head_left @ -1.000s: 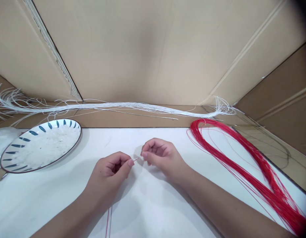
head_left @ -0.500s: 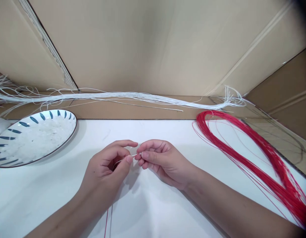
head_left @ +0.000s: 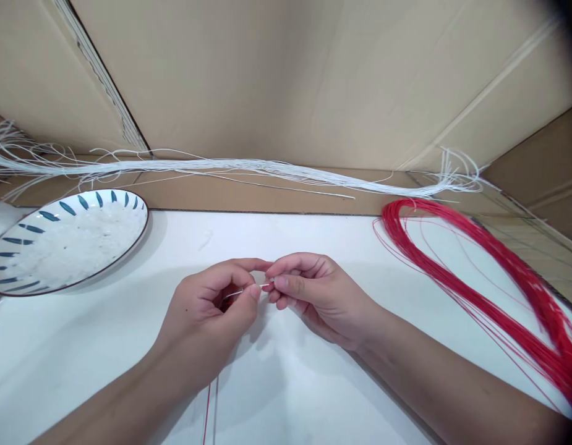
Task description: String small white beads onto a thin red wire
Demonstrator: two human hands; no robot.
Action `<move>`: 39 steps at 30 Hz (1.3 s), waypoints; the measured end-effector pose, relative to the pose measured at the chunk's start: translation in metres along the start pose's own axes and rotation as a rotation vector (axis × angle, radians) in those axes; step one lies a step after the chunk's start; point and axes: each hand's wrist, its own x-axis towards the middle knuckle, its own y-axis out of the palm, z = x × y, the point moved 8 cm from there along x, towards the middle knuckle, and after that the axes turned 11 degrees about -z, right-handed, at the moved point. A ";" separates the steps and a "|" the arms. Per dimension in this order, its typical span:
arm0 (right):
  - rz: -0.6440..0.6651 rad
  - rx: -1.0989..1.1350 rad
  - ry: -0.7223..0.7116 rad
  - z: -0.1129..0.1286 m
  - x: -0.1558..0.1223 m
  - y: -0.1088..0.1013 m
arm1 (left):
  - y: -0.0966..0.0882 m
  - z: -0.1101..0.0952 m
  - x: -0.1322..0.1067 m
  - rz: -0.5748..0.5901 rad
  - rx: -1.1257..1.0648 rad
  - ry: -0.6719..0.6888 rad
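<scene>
Over the middle of the white tabletop, my left hand (head_left: 206, 309) pinches a thin white cord (head_left: 234, 293) between thumb and index finger. Its short end points toward my right hand (head_left: 320, 296), whose thumb and index finger are pressed together on a tiny whitish piece (head_left: 269, 281). That piece is too small and covered to name. The fingertips of both hands nearly meet. A red cord (head_left: 206, 408) hangs below my left wrist, with a greyish line beside it; where it runs inside the hand is mostly hidden.
A plate (head_left: 141, 230) with blue-green dashes, holding many small clear-white pieces, stands at left. A long bundle of white cords (head_left: 248, 165) lies along the cardboard (head_left: 286, 201) at the back. Looped red cords (head_left: 480, 309) lie at right.
The camera view has shifted slightly, so everything sits a little differently in it. My left fingers have come closer to my right ones, leaving less white cord showing between them.
</scene>
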 end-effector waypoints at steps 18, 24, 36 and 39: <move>0.021 -0.023 -0.011 0.000 -0.001 -0.001 | 0.001 0.000 0.001 0.005 -0.045 0.012; 0.010 -0.047 -0.041 0.001 -0.001 0.000 | 0.001 -0.001 0.000 0.001 -0.019 0.019; 0.024 -0.041 -0.077 0.004 -0.001 -0.001 | 0.003 -0.003 0.000 0.032 0.010 0.074; 0.040 -0.023 -0.075 0.003 -0.001 0.000 | 0.003 -0.002 0.000 0.042 -0.004 0.064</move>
